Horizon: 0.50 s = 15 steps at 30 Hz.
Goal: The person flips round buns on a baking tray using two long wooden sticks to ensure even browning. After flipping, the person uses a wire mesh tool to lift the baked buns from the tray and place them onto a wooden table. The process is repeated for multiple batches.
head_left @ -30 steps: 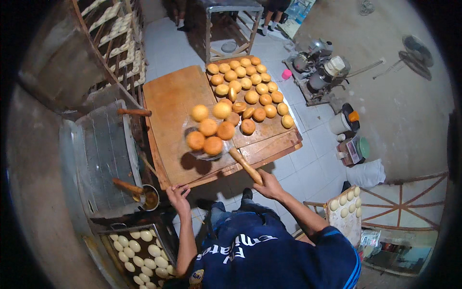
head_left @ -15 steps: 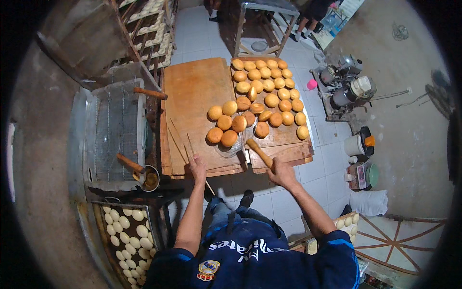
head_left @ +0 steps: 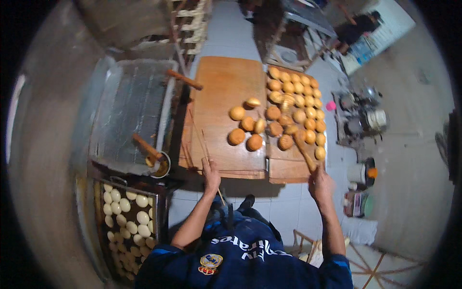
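My left hand (head_left: 211,176) is closed round thin wooden sticks (head_left: 204,143) at the near edge of the left board. In my right hand (head_left: 321,184) is the wooden handle (head_left: 304,152) of a wire skimmer, which reaches over the right board. Its wire head is blurred and partly hidden among the doughnuts. Round golden doughnuts (head_left: 309,136) lie in rows on the right wooden board (head_left: 291,168). A few looser doughnuts (head_left: 236,137) rest on the left wooden board (head_left: 221,86), some tipped on edge.
To the left stands a metal fryer (head_left: 130,106) with two wooden handles across its rim and a small pot (head_left: 162,164) beside it. Pale dough rounds fill a tray (head_left: 155,202) at lower left. Machinery (head_left: 365,118) sits by the right wall. Another person (head_left: 357,30) is far right.
The skimmer has moved right off the left board, leaving some doughnuts there and shifting others onto the right board. The view has turned, and both hands appear further right.
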Each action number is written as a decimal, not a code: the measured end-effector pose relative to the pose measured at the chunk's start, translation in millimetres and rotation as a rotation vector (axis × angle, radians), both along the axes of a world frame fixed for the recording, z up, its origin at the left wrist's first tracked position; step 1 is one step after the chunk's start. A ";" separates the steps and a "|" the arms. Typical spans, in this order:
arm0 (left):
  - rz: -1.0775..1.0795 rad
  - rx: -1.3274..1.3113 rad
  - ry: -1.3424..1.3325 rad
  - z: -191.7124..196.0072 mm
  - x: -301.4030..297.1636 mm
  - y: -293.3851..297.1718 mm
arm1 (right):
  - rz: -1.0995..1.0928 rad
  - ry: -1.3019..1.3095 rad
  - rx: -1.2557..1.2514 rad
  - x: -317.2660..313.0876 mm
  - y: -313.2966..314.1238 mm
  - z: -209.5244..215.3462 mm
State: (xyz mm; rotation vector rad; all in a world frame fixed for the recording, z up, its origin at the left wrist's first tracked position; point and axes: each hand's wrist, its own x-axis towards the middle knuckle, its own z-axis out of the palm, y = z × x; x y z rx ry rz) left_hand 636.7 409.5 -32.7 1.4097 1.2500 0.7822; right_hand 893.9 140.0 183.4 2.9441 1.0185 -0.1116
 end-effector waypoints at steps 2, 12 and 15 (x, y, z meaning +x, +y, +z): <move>-0.063 -0.208 0.111 28.3 -14.4 7.1 | -0.019 -0.026 0.061 -5.0 -6.4 4.1; 0.493 -0.200 -0.180 49.9 -137.2 26.7 | 0.475 0.822 0.528 -106.0 259.6 -153.5; 0.617 -0.192 -0.176 48.8 -184.4 21.6 | 0.539 1.128 0.396 -187.2 389.7 -156.4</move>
